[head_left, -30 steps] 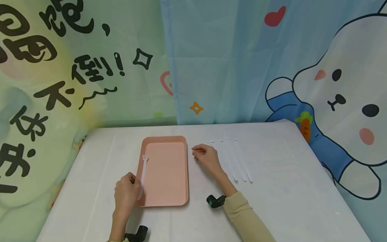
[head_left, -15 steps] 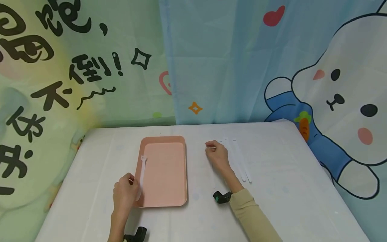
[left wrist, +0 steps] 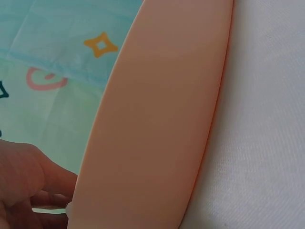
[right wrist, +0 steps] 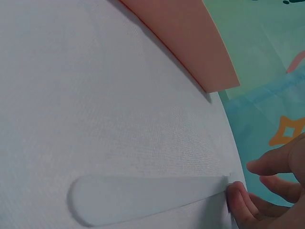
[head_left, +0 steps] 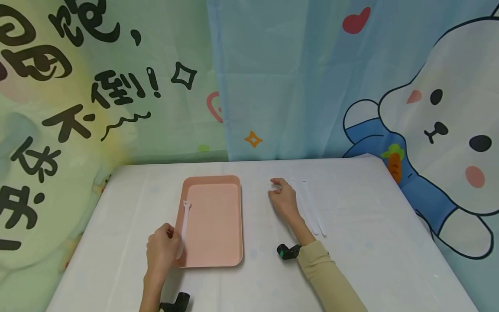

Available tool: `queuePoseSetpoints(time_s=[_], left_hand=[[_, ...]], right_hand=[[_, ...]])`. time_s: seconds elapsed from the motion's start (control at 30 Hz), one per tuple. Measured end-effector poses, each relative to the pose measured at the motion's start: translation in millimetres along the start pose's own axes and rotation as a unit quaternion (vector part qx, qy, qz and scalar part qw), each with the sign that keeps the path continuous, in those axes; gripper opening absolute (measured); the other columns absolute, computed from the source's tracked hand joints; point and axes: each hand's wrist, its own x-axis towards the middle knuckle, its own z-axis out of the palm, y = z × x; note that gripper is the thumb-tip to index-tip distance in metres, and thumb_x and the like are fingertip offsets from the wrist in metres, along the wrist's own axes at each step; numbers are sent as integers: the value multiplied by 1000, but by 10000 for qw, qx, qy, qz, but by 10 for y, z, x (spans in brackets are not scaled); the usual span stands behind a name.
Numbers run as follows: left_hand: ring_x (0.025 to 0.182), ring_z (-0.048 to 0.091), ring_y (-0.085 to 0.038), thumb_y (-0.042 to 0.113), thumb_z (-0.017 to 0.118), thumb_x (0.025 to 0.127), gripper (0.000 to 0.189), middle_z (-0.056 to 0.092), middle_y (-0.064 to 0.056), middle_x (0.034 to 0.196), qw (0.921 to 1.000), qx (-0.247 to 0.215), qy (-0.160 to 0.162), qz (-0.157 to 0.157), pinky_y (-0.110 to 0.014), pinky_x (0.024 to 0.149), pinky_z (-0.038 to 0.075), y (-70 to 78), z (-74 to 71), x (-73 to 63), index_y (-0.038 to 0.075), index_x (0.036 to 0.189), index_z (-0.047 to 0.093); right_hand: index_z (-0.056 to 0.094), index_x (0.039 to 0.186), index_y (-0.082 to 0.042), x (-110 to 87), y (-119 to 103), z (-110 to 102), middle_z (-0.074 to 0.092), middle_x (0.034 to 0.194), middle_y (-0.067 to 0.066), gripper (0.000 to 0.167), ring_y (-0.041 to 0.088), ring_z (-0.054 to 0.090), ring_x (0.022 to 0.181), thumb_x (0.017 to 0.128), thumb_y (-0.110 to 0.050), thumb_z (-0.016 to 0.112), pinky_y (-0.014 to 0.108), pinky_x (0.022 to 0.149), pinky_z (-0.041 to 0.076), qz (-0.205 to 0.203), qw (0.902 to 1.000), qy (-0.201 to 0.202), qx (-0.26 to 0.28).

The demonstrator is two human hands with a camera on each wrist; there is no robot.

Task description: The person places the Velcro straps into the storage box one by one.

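Observation:
In the head view, a long white plastic stick (head_left: 185,227) with a small notched head lies along the left side of a pink tray (head_left: 212,177). My left hand (head_left: 161,249) is at the tray's left rim, fingers loosely bent beside the stick's lower end. Fingertips of the left hand (left wrist: 24,183) meet the rim in the left wrist view, where the wall partly hides them. To the right, my right hand (head_left: 283,198) has thumb and fingers parted. In the right wrist view, the right hand's fingers (right wrist: 240,198) reach the narrow end of a white stick (right wrist: 152,195) on the table.
More white sticks (head_left: 310,212) lie side by side to the right of my right hand, partly hidden by the forearm. A white cloth covers the table (head_left: 374,264). Behind it hangs a printed curtain (head_left: 273,86).
My right hand has moved right, away from the tray, to the white sticks, and its thumb and fingers have parted. The left hand, tray and stick in it stay put.

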Motion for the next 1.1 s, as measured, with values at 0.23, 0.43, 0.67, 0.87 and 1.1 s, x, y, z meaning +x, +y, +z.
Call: queuePoseSetpoints(time_s=[0.23,0.43,0.67,0.87,1.1], left_hand=[[58,53,-23,4,58,91,12,60,-9,65,10000,-10,-5,-37,-33,50,37,-7,7,1,0,80,63],[58,52,-23,4,58,90,14,59,-9,64,10000,-10,37,-23,-33,50,36,-12,11,2,0,78,63],[58,51,-23,4,58,92,13,59,-9,65,10000,15,-2,-28,-33,50,36,-15,17,6,0,79,62],[58,52,-23,4,58,91,13,58,-9,65,10000,32,-1,-42,-33,50,36,-10,14,6,1,79,62],[58,52,-24,5,58,90,13,58,-8,64,10000,75,26,-28,-33,50,36,-9,16,13,1,78,61]], right_hand=[[63,134,-3,36,-1,-22,64,137,16,42,31,67,105,92,-4,63,45,92,51,62,9999,-6,95],[64,131,-2,76,5,-59,65,136,17,39,32,66,111,93,-3,60,46,96,51,47,9998,129,133],[64,129,0,151,75,-85,66,129,20,38,34,62,111,91,1,58,46,95,49,-102,9997,207,-88],[61,133,2,202,105,-105,63,134,23,43,37,59,116,91,2,59,49,99,47,-193,9995,-39,-247],[62,130,4,237,121,-94,67,124,24,43,37,62,111,87,2,58,48,97,48,-300,9994,5,-192]])
